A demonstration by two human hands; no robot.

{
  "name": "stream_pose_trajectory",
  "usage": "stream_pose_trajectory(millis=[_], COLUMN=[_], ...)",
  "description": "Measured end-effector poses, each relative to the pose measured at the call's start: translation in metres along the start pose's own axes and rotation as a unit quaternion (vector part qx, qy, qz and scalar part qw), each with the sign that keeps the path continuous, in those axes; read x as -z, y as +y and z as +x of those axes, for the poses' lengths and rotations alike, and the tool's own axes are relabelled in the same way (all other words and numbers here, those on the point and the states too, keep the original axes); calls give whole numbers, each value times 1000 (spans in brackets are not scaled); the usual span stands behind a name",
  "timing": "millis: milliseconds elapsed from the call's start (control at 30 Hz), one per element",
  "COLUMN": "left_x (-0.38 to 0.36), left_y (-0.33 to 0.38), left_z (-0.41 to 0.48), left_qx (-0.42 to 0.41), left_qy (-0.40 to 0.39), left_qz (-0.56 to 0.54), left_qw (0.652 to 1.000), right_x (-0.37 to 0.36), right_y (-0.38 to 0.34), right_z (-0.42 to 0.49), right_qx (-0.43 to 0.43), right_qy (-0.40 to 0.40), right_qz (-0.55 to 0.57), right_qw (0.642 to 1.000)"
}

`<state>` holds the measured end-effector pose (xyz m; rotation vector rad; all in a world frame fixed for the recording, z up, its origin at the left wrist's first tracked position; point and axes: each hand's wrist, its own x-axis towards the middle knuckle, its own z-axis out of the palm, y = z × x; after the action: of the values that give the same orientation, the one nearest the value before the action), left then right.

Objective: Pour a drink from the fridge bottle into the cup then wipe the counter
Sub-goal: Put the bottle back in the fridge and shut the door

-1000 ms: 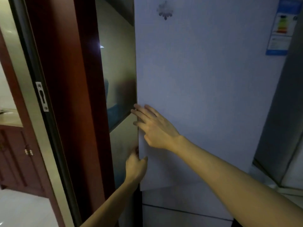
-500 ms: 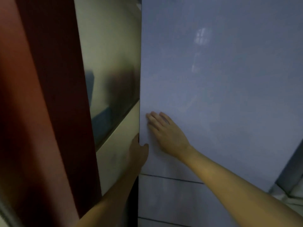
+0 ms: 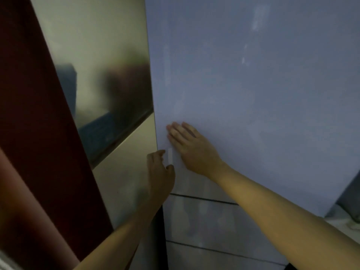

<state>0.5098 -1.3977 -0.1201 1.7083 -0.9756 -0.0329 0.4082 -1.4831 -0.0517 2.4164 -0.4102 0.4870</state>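
Fridge door [image 3: 253, 94], pale blue-grey and smooth, fills the middle and right of my view from the top down to where my hands are.

At the far left stands a dark red door frame [image 3: 39, 133], leaning in the wide lens. Next to it runs a glossy panel [image 3: 109, 65], cream-coloured and mirror-like. It carries blurred dark and blue reflections, and a dark slanting seam crosses it. This panel meets the left edge of the fridge door.

My left hand [image 3: 160, 172] comes up from below at that edge. Its fingers curl round the edge and the thumb lies on the front face, so it is clamped on the door. A short pale strip [image 3: 170, 155] shows between thumb and fingers; I cannot tell what it is, nor whether the door stands ajar.

Just to the right, my right hand [image 3: 191, 148] lies flat on the door's front. Its fingers are straight, close together and pointing up and left toward the edge, pressing the surface and gripping nothing. The two hands sit just beside each other without touching.

Below them, two lower fronts [image 3: 204, 217] of the fridge are divided by thin dark seams. At the bottom right corner a pale surface [image 3: 342, 223] shows, too blurred to make out.
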Motion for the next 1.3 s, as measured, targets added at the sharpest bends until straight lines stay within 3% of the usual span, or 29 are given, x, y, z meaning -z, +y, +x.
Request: stream_pose_trajectory(millis=[133, 200, 300, 367, 467, 667, 900, 1067, 1300], left_x=[-14, -23, -37, -49, -66, -98, -99, -75, -10], left_y=[-7, -7, -2, 6, 29, 94, 162, 216, 260], left_z=[-8, -11, -17, -25, -49, -135, -263, -361, -512], left_qx=[-48, -71, -116, -176, -266, -372, -462, -530, -595], left_qy=[-114, -160, -250, -336, -460, -598, -656, -652, -666], left_qz=[53, 74, 101, 129, 186, 205, 170, 125, 99], left_qw=[991, 982, 956, 916, 827, 680, 573, 527, 439], right_x=[-9, -9, 3, 14, 32, 91, 203, 283, 402], right_y=[3, 7, 6, 0, -13, -64, -130, -186, -291], right_z=[-45, -76, -127, -160, -206, -313, -437, -498, -579], right_qx=[-5, -20, -143, -258, -400, -561, -690, -733, -786], right_qy=[-28, -90, -200, -248, -289, -323, -359, -353, -340], right_qz=[24, 22, 58, 76, 89, 97, 61, 15, -33], right_qw=[999, 995, 968, 931, 865, 756, 626, 581, 515])
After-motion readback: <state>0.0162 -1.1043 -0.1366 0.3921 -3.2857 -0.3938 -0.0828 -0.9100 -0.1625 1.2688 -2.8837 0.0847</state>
